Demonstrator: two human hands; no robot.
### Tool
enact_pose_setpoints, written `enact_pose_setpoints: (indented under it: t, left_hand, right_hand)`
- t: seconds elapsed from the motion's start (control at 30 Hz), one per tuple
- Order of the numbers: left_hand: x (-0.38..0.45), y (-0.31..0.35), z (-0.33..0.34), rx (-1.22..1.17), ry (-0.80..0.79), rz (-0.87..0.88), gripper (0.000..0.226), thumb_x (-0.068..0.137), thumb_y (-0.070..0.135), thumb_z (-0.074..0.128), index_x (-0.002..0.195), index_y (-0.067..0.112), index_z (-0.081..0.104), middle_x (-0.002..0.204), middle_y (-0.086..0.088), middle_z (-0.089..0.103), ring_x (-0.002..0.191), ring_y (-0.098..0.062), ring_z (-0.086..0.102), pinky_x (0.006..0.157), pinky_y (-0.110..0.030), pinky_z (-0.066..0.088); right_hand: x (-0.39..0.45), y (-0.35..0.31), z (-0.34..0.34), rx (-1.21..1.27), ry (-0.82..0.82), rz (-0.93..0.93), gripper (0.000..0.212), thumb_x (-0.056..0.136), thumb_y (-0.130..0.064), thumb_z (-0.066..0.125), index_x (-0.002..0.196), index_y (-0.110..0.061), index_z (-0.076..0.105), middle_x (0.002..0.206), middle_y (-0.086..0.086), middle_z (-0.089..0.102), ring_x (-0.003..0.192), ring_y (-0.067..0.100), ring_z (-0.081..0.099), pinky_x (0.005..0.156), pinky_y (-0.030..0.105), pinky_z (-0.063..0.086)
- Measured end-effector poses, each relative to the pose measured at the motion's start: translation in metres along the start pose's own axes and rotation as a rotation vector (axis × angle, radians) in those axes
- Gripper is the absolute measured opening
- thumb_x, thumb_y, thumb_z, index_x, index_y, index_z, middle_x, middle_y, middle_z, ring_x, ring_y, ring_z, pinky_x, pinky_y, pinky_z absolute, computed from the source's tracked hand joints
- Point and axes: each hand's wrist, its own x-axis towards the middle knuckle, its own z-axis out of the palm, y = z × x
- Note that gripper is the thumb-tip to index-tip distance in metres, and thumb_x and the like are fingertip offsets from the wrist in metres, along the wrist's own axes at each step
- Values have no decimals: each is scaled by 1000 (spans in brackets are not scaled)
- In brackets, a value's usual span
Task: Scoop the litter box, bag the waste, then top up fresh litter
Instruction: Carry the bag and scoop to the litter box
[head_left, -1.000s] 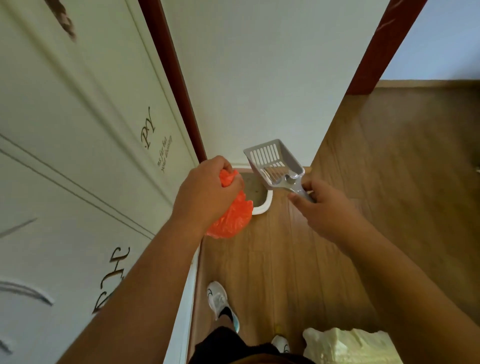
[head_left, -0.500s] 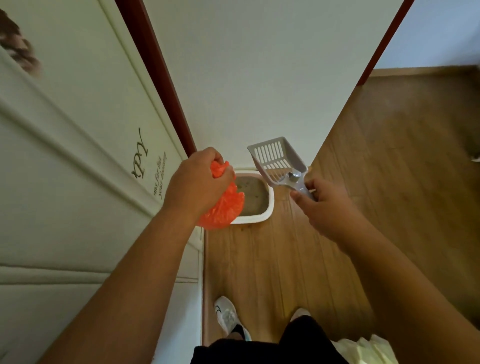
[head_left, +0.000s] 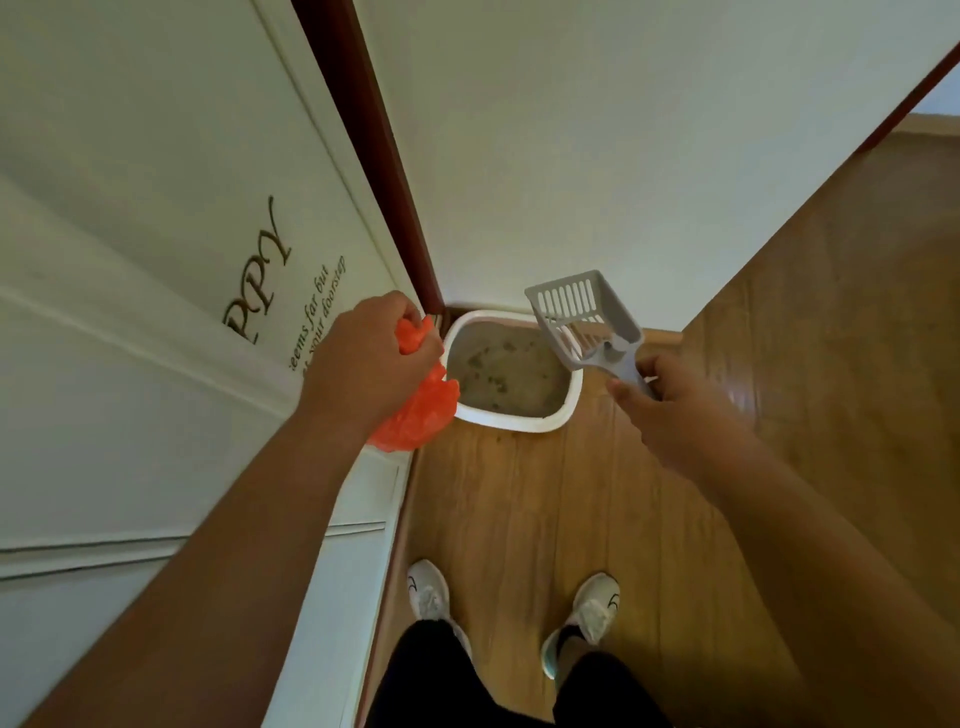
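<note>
The wood floor (head_left: 519, 519) holds a white litter box (head_left: 519, 420) at the far wall, with clumps in its litter. The left hand (head_left: 371, 364) squeezes a scrunched orange bag (head_left: 421, 415) tight at the box's left edge. The right hand (head_left: 675, 410) pinches a gray scoop (head_left: 582, 317) by its handle, above the box's right side.

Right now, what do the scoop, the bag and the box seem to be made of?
Scoop: grey matte moulded plastic, probably; cleanly slotted walls.
Bag: thin orange plastic film; crumpled, slightly see-through.
Box: smooth white plastic, likely; rounded, faintly glossy rim.
</note>
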Motion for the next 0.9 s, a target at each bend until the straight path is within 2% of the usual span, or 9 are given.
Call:
enact_pose_setpoints:
  t: [0.1, 0.33, 0.53, 0.6, 0.77, 0.9]
  left_hand:
    - [10, -10, 32, 12, -6, -20, 20, 96, 50, 60, 101, 31, 59, 97, 10, 62, 92, -16, 61, 74, -35, 49]
    - [28, -53, 125, 39, -80, 45, 22, 96, 53, 60, 103, 31, 60, 96, 12, 63, 88, -13, 61, 75, -32, 51]
    - [41, -90, 208, -6, -95, 30, 17, 96, 46, 63, 100, 30, 61, 93, 14, 60, 88, -11, 58, 67, -21, 39]
    - [45, -101, 238, -20, -96, 43, 16, 97, 46, 63, 98, 30, 61, 90, 15, 59, 85, -8, 58, 66, -18, 40]
    - [60, -130, 322, -44, -104, 56, 16, 96, 48, 63, 94, 32, 61, 88, 15, 59, 84, -7, 58, 71, -29, 52]
    - [76, -150, 388, -74, -88, 89, 15, 96, 47, 63, 93, 32, 60, 89, 16, 59, 85, -8, 59, 72, -32, 54]
  right_hand:
    - [27, 21, 6, -6, -7, 13, 24, 101, -42, 57, 117, -24, 60, 86, -2, 65, 65, 11, 60, 54, 28, 49]
    - [83, 83, 57, 52, -11, 77, 29, 101, -41, 57, 125, -24, 55, 91, -2, 66, 70, 11, 62, 57, 26, 46]
    - [133, 149, 114, 85, -31, 124, 28, 101, -36, 58, 128, -26, 54, 96, -4, 66, 76, 13, 65, 59, 27, 49]
    - [154, 173, 131, 58, -17, 130, 29, 101, -38, 58, 127, -26, 55, 97, -6, 66, 78, 12, 67, 60, 28, 51]
    - [206, 231, 171, 96, 18, 145, 32, 101, -37, 59, 131, -27, 54, 104, -9, 68, 88, 9, 69, 71, 32, 58]
    - [252, 280, 204, 104, 19, 156, 35, 99, -41, 60, 131, -27, 56, 108, -7, 69, 91, 10, 70, 78, 40, 62]
